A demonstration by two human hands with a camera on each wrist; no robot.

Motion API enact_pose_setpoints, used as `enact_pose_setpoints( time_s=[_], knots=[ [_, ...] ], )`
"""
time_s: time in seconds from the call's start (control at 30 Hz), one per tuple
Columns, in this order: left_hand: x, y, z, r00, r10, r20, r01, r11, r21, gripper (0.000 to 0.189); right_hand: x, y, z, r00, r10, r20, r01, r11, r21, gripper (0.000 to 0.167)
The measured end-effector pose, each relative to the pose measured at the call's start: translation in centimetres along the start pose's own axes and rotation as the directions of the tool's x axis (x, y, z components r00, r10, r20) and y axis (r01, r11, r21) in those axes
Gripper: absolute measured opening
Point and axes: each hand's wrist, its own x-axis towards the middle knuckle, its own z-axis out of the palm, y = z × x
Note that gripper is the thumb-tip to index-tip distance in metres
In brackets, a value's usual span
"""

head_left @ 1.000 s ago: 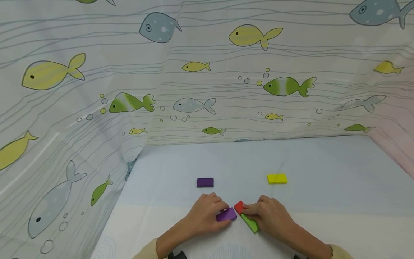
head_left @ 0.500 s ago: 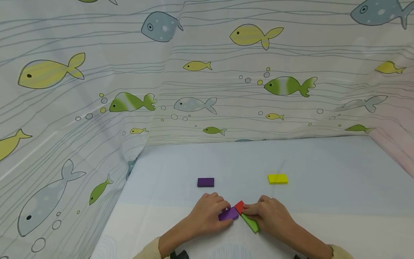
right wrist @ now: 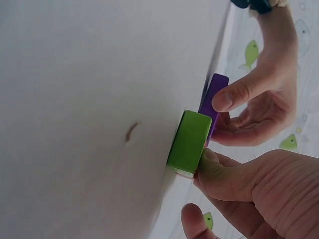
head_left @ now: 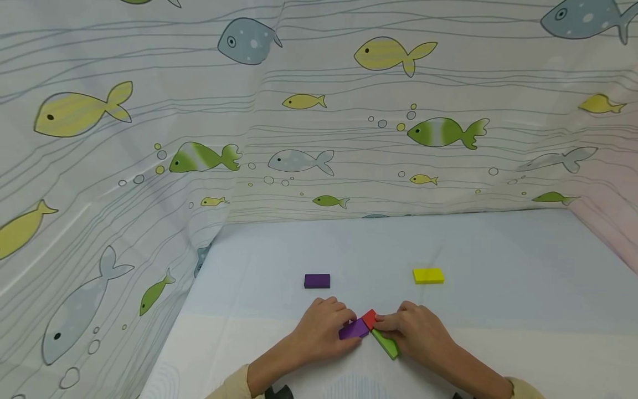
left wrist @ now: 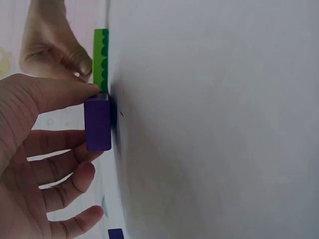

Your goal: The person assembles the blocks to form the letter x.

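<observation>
Sliding right, the purple block [head_left: 353, 329] in the left hand [head_left: 319, 330] now meets the red block [head_left: 369, 318].

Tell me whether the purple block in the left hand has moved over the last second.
Yes. The purple block in the left hand has slid right, closing on the red block, which stays put; they now look to touch.

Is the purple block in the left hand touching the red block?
Touching. In the head view, the purple block gripped by the left hand has its right end meeting the red block, no gap between them.
</observation>
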Motion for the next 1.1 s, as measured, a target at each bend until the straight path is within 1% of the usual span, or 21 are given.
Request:
enact_pose_setpoints(
  time_s=[0.13, 0.27, 0.63, 0.87, 1.1],
  knots=[
    [0.0, 0.0, 0.1, 1.0, -0.004, 0.008, 0.004, 1.0, 0.005, 0.029, 0.0, 0.0, 0.0, 1.0, 0.0, -0.004, 0.0, 1.0, 0.001, 0.023],
    [-0.1, 0.0, 0.3, 1.0, -0.005, 0.002, 0.005, 1.0, 0.007, 0.028, 0.0, 0.1, 0.1, 1.0, 0.004, -0.003, -0.004, 1.0, 0.001, 0.024],
    [-0.1, 0.5, 0.2, 1.0, -0.013, 0.007, 0.012, 0.999, 0.031, 0.03, -0.2, 0.0, 0.1, 1.0, -0.005, -0.021, 0.005, 1.0, 0.006, 0.024],
    [0.1, 0.8, -0.1, 0.999, -0.029, 0.044, 0.026, 0.998, 0.059, 0.031, -0.2, 0.1, 0.2, 1.0, -0.008, -0.02, 0.008, 1.0, 0.004, 0.024],
    [0.3, 1.1, 0.0, 0.997, -0.031, 0.07, 0.023, 0.993, 0.12, 0.033, -0.2, 0.1, 0.2, 1.0, -0.004, -0.023, 0.004, 1.0, -0.001, 0.025]
  ],
)
